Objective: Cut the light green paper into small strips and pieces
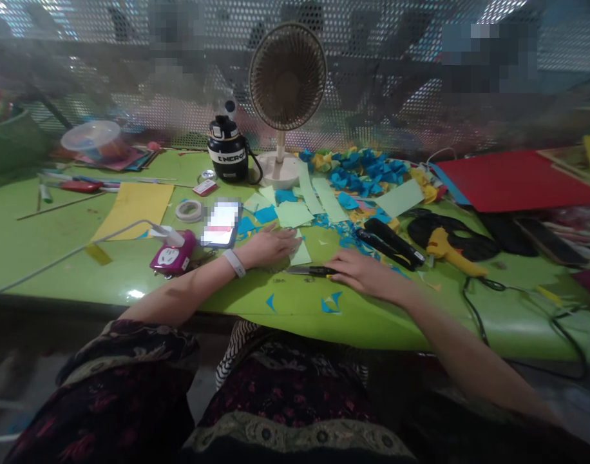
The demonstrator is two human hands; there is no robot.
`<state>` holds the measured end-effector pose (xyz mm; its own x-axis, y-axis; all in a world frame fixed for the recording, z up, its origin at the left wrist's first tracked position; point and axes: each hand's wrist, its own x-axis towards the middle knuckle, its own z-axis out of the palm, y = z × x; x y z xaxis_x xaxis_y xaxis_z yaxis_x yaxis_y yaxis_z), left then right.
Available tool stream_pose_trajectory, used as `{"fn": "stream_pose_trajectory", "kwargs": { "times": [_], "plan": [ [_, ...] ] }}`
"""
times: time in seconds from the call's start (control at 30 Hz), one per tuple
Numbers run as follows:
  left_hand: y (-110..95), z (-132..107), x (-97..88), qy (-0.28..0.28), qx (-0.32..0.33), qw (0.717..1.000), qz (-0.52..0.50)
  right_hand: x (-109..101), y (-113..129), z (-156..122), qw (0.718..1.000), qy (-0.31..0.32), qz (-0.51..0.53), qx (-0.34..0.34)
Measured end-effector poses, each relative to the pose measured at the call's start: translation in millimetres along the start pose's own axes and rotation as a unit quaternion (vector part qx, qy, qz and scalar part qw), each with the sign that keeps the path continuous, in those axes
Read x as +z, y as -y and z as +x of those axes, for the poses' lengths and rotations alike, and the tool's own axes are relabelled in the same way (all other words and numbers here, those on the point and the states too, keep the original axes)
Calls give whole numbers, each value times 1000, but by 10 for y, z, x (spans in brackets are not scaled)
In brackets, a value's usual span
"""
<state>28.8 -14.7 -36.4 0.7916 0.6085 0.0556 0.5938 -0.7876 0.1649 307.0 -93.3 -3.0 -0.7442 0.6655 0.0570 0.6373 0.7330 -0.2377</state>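
Note:
My left hand (270,246) lies flat with its fingers stretched out on a pale green paper piece (301,253) on the green table (44,258). My right hand (360,270) rests palm down over the yellow-and-black handles of a pair of scissors (307,271), whose blades point left; its fingers curl around the handles. More pale green paper strips (319,196) and blue paper pieces (266,214) lie just beyond my hands. Blue scraps (331,303) are scattered near the table's front edge.
A phone (221,223), tape roll (189,210), pink power plug (173,254), black jug (227,151) and white fan (286,96) stand behind. A yellow glue gun (449,250), black tool (394,241), red sheet (512,179), yellow sheet (133,207) and folded blue and yellow paper pile (367,171) surround them.

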Motion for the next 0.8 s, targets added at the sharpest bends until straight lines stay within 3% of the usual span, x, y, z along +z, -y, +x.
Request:
{"fn": "stream_pose_trajectory", "kwargs": {
  "times": [0.13,0.23,0.37,0.43,0.57,0.67,0.8],
  "plan": [
    [-31,-22,10,-20,-4,1000,0,12,-38,-152,998,-47,10,36],
    [-54,-52,-1,-25,-3,1000,-10,70,-124,-227,987,-103,-49,116],
    [-54,-73,-1,-34,6,999,-27,125,-159,-180,972,-108,-137,160],
    [-51,-73,12,-40,13,999,-35,137,-113,-72,971,-114,-162,133],
    [-23,-61,39,-62,5,997,-53,248,12,255,984,-103,-142,-3],
    [43,-42,48,-134,-24,987,-87,429,69,441,982,-110,-139,-67],
    [121,-23,50,-215,-26,964,-154,594,154,461,954,-178,-216,-107]
  ]
}}
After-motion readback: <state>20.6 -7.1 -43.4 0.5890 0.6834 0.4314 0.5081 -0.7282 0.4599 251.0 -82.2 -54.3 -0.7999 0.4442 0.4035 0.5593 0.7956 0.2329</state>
